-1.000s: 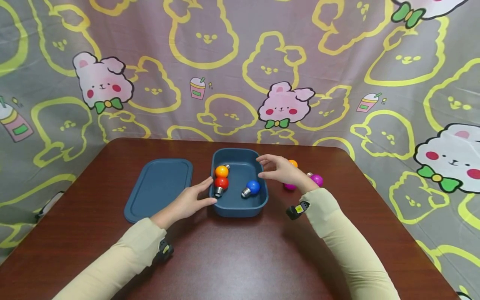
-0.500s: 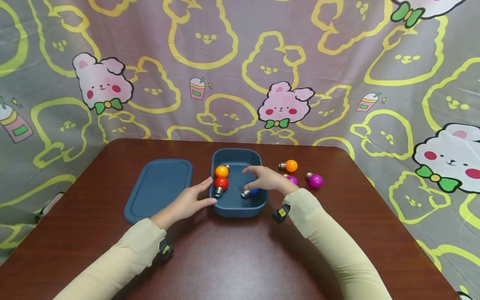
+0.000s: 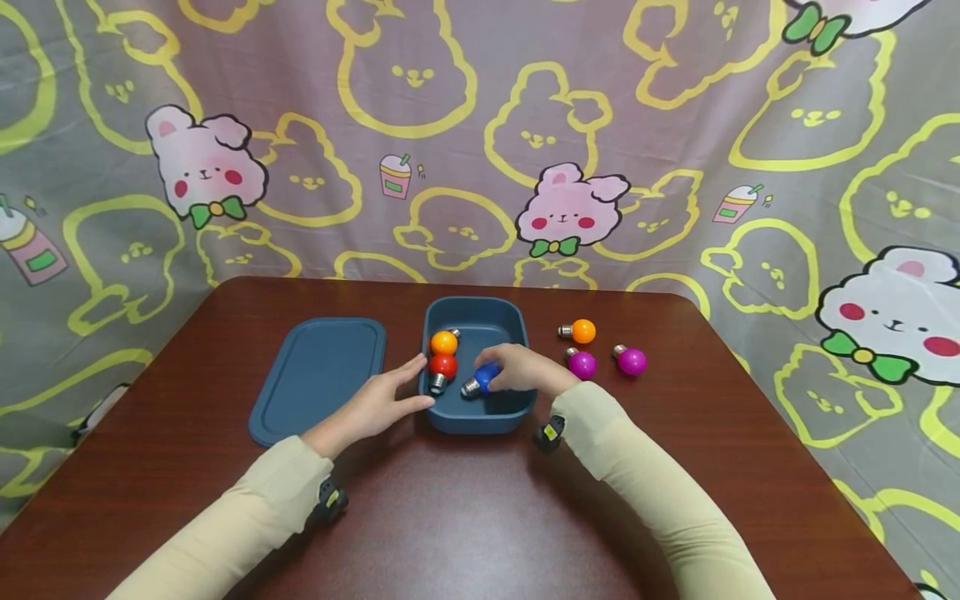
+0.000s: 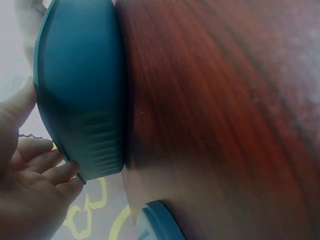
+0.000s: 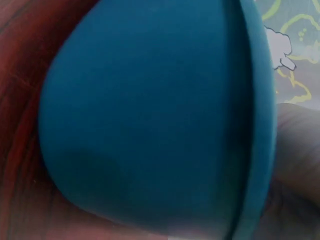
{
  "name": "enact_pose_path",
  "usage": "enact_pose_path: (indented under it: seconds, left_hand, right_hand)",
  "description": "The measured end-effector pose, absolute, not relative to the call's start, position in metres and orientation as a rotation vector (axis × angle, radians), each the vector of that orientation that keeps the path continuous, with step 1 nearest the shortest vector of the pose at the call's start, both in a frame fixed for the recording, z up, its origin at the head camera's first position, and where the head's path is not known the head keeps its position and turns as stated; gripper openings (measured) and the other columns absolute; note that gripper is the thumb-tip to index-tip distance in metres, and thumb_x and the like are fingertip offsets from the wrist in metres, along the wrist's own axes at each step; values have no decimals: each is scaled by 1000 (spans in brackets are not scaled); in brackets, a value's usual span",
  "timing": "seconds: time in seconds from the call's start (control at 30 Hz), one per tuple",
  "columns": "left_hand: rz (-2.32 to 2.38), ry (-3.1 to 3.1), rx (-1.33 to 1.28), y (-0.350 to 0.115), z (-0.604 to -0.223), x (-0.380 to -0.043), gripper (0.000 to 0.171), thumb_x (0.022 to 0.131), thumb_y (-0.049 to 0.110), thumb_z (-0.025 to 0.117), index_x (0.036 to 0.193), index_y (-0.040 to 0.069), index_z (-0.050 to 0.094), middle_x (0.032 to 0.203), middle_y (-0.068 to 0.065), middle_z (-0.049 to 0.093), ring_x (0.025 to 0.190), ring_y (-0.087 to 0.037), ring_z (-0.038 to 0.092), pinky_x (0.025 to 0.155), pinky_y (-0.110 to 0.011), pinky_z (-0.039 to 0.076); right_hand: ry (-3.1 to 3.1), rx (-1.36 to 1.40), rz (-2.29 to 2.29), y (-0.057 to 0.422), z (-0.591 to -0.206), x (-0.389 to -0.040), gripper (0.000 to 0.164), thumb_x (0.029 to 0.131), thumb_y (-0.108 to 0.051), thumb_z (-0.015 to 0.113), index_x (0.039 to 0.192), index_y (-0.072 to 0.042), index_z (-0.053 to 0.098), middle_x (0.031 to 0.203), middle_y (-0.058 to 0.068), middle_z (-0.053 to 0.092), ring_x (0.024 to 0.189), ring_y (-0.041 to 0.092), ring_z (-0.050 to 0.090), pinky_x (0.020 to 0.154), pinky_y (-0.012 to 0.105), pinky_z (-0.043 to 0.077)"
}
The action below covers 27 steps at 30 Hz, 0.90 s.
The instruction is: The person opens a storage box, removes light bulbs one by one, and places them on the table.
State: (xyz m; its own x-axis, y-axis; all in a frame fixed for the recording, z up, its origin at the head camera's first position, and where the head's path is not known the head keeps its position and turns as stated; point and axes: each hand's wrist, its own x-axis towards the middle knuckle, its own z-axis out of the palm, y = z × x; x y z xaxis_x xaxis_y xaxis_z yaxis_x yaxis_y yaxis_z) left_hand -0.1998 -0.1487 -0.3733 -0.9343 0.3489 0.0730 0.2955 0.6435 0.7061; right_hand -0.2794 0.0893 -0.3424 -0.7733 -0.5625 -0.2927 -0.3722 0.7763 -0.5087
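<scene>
A dark blue rectangular box stands lidless at the middle of the table. Inside it, my right hand pinches a blue light bulb, whose metal screw base points to the left. My left hand rests at the box's left side, thumb and fingers spread and touching the rim, as the left wrist view also shows. Along the left inner wall lie an orange bulb and a red bulb. In the right wrist view the box wall hides most of my right hand.
A flat blue lid lies on the table left of the box. To the right of the box are another orange bulb and two purple bulbs. A patterned curtain hangs behind the table.
My right hand has moved left from the box's right rim, down into the box, and taken hold of the blue bulb, which has shifted left. The left hand has stayed put.
</scene>
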Motion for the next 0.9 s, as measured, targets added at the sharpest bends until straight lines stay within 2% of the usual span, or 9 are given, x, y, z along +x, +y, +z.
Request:
enact_pose_path:
  seconds: [0.27, 0.5, 0.7, 0.9]
  left_hand:
    - [1173, 2779, 533, -149, -374, -200, 71, 86, 28, 66, 142, 2, 32, 147, -10, 27, 130, -31, 32, 101, -51, 28]
    - [1187, 2788, 556, -149, -373, -200, 71, 85, 27, 67, 141, 1, 33, 147, -10, 29, 130, -30, 32, 101, -49, 28]
    - [1185, 2797, 586, -150, -375, -200, 71, 85, 27, 67, 141, 0, 33, 146, -11, 29, 129, -30, 33, 101, -49, 29]
    - [1186, 2782, 558, -150, -375, -200, 71, 85, 27, 67, 142, 1, 32, 147, -10, 27, 130, -30, 32, 101, -49, 29]
  right_hand:
    - [2552, -817, -603, 85, -351, -278, 33, 82, -13, 70, 114, -12, 63, 110, 7, 61, 97, 22, 54, 87, 39, 45]
    - [2602, -808, -731, 96, -345, -272, 35, 80, -15, 73, 114, -13, 63, 106, 6, 58, 94, 22, 53, 78, 33, 50]
    - [2679, -809, -969, 128, -326, -273, 36, 80, -12, 72, 114, -10, 60, 104, 9, 58, 93, 25, 56, 73, 32, 52]
    - [2788, -678, -1172, 180, -305, -280, 37, 81, -10, 70, 115, -5, 58, 106, 16, 58, 95, 31, 57, 77, 40, 50]
